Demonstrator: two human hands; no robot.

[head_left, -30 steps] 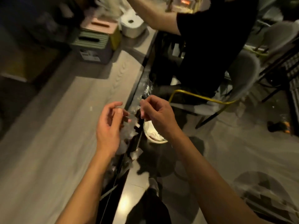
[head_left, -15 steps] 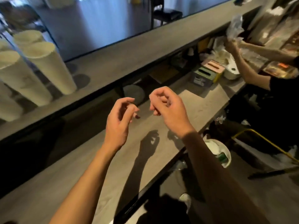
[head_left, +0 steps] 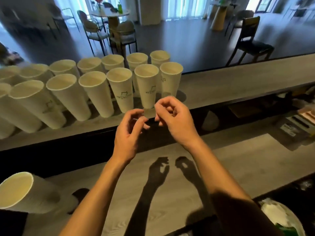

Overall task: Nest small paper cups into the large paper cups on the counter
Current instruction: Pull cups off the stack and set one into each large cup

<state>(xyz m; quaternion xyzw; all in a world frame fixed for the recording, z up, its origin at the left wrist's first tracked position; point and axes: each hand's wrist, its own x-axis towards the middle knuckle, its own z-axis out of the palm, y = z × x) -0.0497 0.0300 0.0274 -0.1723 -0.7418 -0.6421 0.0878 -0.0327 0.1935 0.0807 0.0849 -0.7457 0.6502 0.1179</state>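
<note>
Presently, both hands were raised over the front edge of the raised grey ledge (head_left: 238,79), just in front of the right end of the cup rows and touching no cup.

Left grip (head_left: 127,133): fingers curled inward, thumb close to the fingertips with a small gap; no cup in it.

Right grip (head_left: 177,120): fingers curled tighter, fingertips drawn toward the thumb; no cup in it. Whether anything thin lay between the fingertips could not be told.

Tall white paper cups (head_left: 119,89): standing mouth up in two rows along the left half of the ledge, running from its left edge to about its middle, each just beside or touching its neighbour. Several carried a faint dark line print on the wall. The rightmost front cup (head_left: 171,79) stood just beyond the right grip.

One more tall white paper cup (head_left: 22,191) stood mouth up at the near left corner of the lower grey wood-grain desk (head_left: 247,164).

Dark shadows of both hands (head_left: 158,174) fell on the desk's middle.

Near right corner: a round bin with a white liner (head_left: 281,217), below the desk edge. Right edge: blurred flat boxes (head_left: 296,123). Beyond the ledge: a round table (head_left: 117,14) and a dark wooden chair (head_left: 252,41).
</note>
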